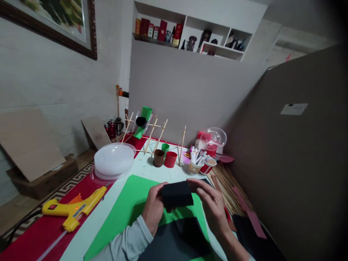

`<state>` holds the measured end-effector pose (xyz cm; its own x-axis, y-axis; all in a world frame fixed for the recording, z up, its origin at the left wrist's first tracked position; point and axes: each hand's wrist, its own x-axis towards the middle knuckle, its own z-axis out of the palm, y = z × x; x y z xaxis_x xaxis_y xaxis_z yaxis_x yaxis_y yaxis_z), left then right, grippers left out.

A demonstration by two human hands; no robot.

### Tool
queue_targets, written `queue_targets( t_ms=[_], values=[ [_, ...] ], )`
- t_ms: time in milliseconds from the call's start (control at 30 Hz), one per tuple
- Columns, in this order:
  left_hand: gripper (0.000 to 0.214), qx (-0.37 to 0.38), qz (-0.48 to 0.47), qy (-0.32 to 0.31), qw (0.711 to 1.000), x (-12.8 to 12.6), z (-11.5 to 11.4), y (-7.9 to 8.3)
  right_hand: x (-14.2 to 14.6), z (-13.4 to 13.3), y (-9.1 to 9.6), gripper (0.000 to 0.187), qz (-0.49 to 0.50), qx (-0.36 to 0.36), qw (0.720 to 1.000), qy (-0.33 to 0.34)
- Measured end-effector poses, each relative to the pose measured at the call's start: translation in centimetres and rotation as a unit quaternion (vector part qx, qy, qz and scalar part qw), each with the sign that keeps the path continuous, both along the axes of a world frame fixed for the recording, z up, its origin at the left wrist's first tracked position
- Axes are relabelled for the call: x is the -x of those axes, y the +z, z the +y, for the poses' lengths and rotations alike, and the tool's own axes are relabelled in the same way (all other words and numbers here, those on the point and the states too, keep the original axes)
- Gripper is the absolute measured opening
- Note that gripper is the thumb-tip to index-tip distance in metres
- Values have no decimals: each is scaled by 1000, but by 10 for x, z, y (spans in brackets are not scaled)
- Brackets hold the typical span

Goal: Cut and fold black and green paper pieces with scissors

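Note:
A piece of black paper (177, 194), bent or folded into a boxy shape, is held up between both hands above the worktable. My left hand (154, 204) grips its left end, fingers closed round it. At the right end, the fingers of my right hand (209, 199) press on the top edge and corner; their tips are partly hidden behind the paper. Something small and red shows just under it, too hidden to name. Beneath the hands lie a flat black sheet (176, 241) and a larger green sheet (122, 214).
To the left lies a yellow glue gun (78, 208), its light on, near round clear plastic lids (114, 159). Behind stand brown (158, 158) and red (170, 159) paper cups, stick frames (152, 137), and a cup of markers (195, 167). Bundled wooden sticks (231, 186) lie right.

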<state>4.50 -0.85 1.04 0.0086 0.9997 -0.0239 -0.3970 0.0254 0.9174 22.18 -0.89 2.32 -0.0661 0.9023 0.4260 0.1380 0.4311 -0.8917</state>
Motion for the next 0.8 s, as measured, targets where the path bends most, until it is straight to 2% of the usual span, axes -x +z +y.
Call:
queue_targets(
  t_ms=[67,133,167,267,400,500,600,700,800],
  values=[
    [9,55,-46,42,997,-2,4,-8,2,19,19,32,5,-21,1000,17],
    [11,101,-81,74,989,-3,6,-13,16,41,46,33,-60,-72,996,14],
    [13,119,-94,84,985,-3,7,-14,26,54,61,35,-130,-101,986,15],
    [19,154,-118,98,976,-4,6,-14,68,95,99,33,-203,-126,970,48],
    [25,168,-125,100,973,-5,5,-15,122,158,131,40,-290,-175,939,51],
    [30,168,-127,102,972,-7,7,-21,150,203,143,45,-345,-204,916,9],
    [33,158,-128,109,973,-9,9,-29,167,237,149,36,-388,-222,894,-36],
    [30,145,-125,109,975,-12,11,-35,177,256,146,34,-428,-231,872,-57],
    [28,146,-123,102,976,-12,13,-36,180,261,137,35,-464,-234,852,-59]
  ],
)
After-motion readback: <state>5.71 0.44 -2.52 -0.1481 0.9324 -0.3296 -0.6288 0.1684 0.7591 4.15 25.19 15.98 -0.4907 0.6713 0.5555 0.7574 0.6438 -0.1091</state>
